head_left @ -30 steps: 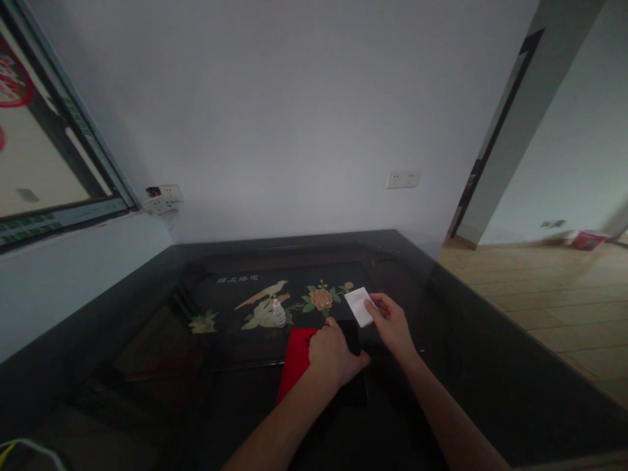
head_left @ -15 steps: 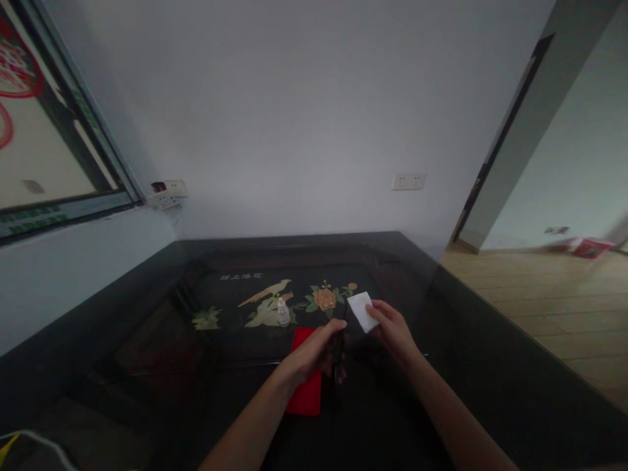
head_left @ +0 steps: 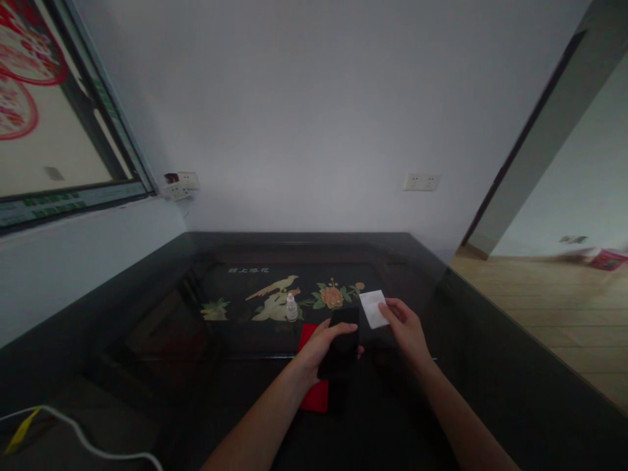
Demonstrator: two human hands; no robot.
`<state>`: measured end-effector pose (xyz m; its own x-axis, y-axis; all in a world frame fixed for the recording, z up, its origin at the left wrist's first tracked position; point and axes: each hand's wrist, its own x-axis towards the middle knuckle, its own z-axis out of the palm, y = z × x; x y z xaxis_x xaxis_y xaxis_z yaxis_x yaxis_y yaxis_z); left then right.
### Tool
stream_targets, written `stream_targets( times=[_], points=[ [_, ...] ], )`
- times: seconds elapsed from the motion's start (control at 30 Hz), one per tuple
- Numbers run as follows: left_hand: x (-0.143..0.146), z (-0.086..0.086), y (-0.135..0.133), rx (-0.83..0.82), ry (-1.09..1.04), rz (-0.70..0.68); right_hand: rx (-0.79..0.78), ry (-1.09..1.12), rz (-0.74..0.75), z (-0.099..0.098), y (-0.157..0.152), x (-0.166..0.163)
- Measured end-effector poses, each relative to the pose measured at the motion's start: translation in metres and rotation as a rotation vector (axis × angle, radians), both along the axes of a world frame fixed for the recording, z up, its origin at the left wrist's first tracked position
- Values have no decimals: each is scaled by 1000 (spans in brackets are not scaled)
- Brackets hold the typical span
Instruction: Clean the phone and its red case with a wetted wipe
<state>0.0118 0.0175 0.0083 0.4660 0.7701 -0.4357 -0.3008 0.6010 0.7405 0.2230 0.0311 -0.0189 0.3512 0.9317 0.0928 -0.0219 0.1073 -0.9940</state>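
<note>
My left hand (head_left: pixel 321 342) is wrapped round a flat black phone-like slab (head_left: pixel 341 343), held face up above the dark table (head_left: pixel 490 366). My right hand (head_left: pixel 405 327) pinches a small white square cloth or wipe (head_left: pixel 373 309) just to the right of the slab's top edge. Under the left hand a red flat case or booklet (head_left: pixel 314 392) lies on the table. A small clear dropper bottle (head_left: pixel 292 307) stands upright just behind, on the bird and flower inlay (head_left: pixel 279 299).
The table fills a corner against a white wall with a socket plate (head_left: pixel 420 182). More sockets (head_left: pixel 179 185) sit at the left under a window frame. A white cable with a yellow tag (head_left: pixel 73 432) lies at the front left. Tiled floor opens to the right.
My left hand has lifted the black slab off the red case and turned it from edge-on to face up. The white cloth in my right hand has stayed close beside it.
</note>
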Motion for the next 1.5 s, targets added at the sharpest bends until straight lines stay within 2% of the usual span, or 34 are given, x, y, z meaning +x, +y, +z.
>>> stream_targets(
  times=[0.13, 0.27, 0.47, 0.6, 0.77, 0.97, 1.07, 1.17, 1.23, 1.27, 1.33, 1.5],
  points=[
    [-2, -5, 2, -89, -149, -128, 96, -98, 4, 4, -3, -4],
    [2, -14, 3, -56, -197, -164, 154, -204, 126, 5, -8, -11],
    [11, -11, -1, 9, -182, -130, 155, -459, 286, 9, -17, -18],
    [10, -10, 0, 21, -217, -107, 146, -524, 352, 12, -21, -19],
    [6, -15, 8, 43, -189, -35, 179, -531, 514, 19, -27, -24],
    [7, -19, 16, 51, -187, 66, 48, -479, 687, 28, -37, -28],
    [5, -18, 16, 44, -184, 37, -25, -389, 777, 31, -43, -27],
    [2, -14, 12, 54, -158, -6, -111, -370, 981, 32, -48, -25],
    [1, -11, 10, 66, -144, -14, -184, -357, 1047, 30, -47, -25],
    [2, -10, 10, 72, -135, -8, -205, -334, 1019, 29, -45, -24],
    [3, -8, 8, 89, -132, -16, -190, -256, 833, 25, -37, -22],
    [6, -8, 3, 78, -199, -133, 25, -88, 92, 17, -11, -8]
  ],
)
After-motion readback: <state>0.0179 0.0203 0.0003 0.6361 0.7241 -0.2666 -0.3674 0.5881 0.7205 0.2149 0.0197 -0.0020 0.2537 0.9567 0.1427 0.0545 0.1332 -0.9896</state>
